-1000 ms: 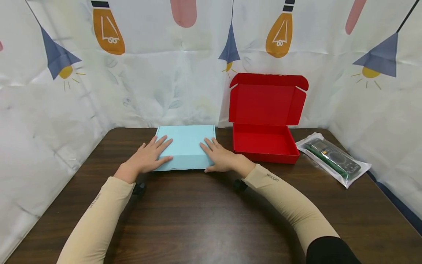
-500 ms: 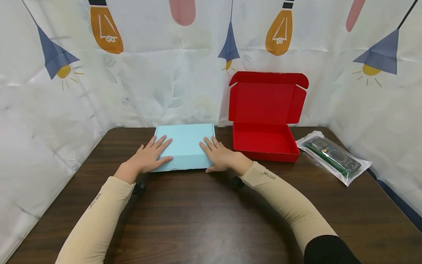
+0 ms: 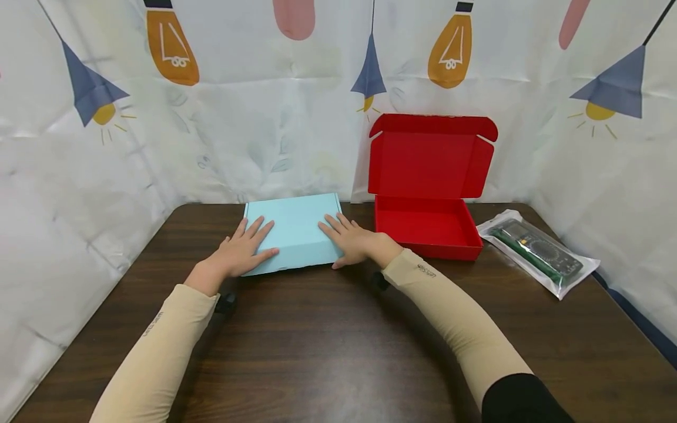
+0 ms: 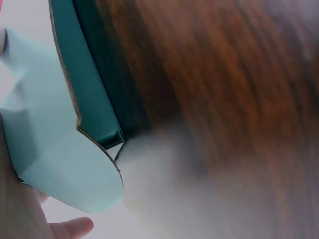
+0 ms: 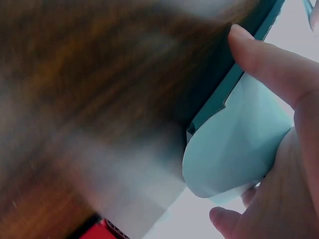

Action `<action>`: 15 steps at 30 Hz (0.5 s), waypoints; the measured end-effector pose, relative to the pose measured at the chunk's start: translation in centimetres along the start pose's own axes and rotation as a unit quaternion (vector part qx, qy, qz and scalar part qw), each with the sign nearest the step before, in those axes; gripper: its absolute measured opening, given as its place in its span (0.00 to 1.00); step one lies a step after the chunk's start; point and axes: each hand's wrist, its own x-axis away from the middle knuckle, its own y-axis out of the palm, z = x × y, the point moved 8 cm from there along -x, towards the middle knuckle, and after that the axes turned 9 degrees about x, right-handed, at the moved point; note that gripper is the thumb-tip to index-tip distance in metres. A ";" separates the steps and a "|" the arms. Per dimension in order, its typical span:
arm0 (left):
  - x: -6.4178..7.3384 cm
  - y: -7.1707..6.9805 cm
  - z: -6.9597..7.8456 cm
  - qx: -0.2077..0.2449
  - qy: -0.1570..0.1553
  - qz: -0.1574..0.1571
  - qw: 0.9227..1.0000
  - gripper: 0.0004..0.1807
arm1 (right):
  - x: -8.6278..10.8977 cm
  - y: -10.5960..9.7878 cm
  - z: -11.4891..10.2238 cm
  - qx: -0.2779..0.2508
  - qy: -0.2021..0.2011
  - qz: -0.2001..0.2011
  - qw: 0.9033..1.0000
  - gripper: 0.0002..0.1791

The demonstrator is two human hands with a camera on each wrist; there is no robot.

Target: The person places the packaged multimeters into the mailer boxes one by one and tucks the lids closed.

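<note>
A light blue cardboard box [image 3: 298,226] lies on the table with its lid down, set at a slight angle. Spread fingers of my left hand [image 3: 238,251] rest along its left end, the thumb on the front face. At the opposite end my right hand [image 3: 353,239] lies likewise on the lid, its thumb down by the front corner. Both wrist views show the front flap [image 4: 75,164] hanging outside the front wall, with a rounded tab [image 5: 229,144] standing out at each corner. A narrow gap shows between flap and wall.
Just right of the blue box stands a red box [image 3: 428,226], its lid raised against the printed curtain [image 3: 296,141]. Farther right, a multimeter in a clear plastic bag [image 3: 538,252] lies on the dark wooden table [image 3: 317,346].
The blue box has turned slightly, its right end going farther back and a little left. My right hand has moved forward with it, while the left has barely shifted.
</note>
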 end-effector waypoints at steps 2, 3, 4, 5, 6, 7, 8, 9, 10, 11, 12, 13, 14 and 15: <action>0.1 0.0 -0.1 0.004 -0.005 0.001 1.000 0.45 | -0.2 -0.2 0.0 0.000 -0.001 0.000 1.000 0.60; 0.2 -0.1 -0.1 0.006 -0.007 0.002 1.000 0.45 | -0.2 -0.3 0.0 -0.001 -0.003 0.000 1.000 0.60; 0.3 -0.1 -0.1 0.007 -0.007 0.003 1.000 0.45 | -0.3 -0.3 0.0 -0.003 -0.005 0.001 1.000 0.60; 0.3 -0.1 -0.1 0.006 -0.008 0.003 1.000 0.45 | -0.2 -0.3 0.0 -0.006 -0.007 0.003 1.000 0.60; 0.3 -0.1 -0.1 0.006 -0.008 0.003 1.000 0.45 | -0.2 -0.3 0.0 -0.009 -0.008 0.005 1.000 0.60; 0.3 -0.1 -0.1 0.007 -0.007 0.004 1.000 0.45 | -0.2 -0.3 0.0 -0.013 -0.009 0.009 1.000 0.60; 0.3 -0.1 -0.1 0.008 -0.006 0.004 1.000 0.45 | -0.1 -0.2 0.0 -0.014 -0.010 0.012 1.000 0.60; 0.3 -0.1 0.0 0.010 -0.005 0.005 1.000 0.45 | 0.0 -0.2 0.1 -0.017 -0.010 0.017 1.000 0.60; 0.2 -0.1 0.0 0.011 -0.002 0.006 1.000 0.46 | 0.1 -0.2 0.1 -0.020 -0.010 0.021 1.000 0.60; 0.2 -0.1 0.0 0.011 -0.003 0.006 1.000 0.46 | 0.2 -0.2 0.2 -0.025 -0.010 0.026 0.999 0.59; 0.2 -0.1 0.0 0.011 -0.003 0.007 1.000 0.45 | 0.3 -0.3 0.2 -0.031 -0.011 0.032 0.999 0.59; 0.2 -0.1 0.1 0.009 -0.002 0.008 1.000 0.45 | 0.4 -0.3 0.2 -0.039 -0.012 0.035 0.999 0.58; 0.2 -0.1 0.1 0.009 -0.003 0.007 1.000 0.45 | 0.6 -0.3 0.2 -0.048 -0.014 0.037 0.998 0.58; 0.3 -0.1 0.1 0.008 -0.004 0.007 1.000 0.46 | 0.8 -0.3 0.1 -0.058 -0.016 0.040 0.997 0.58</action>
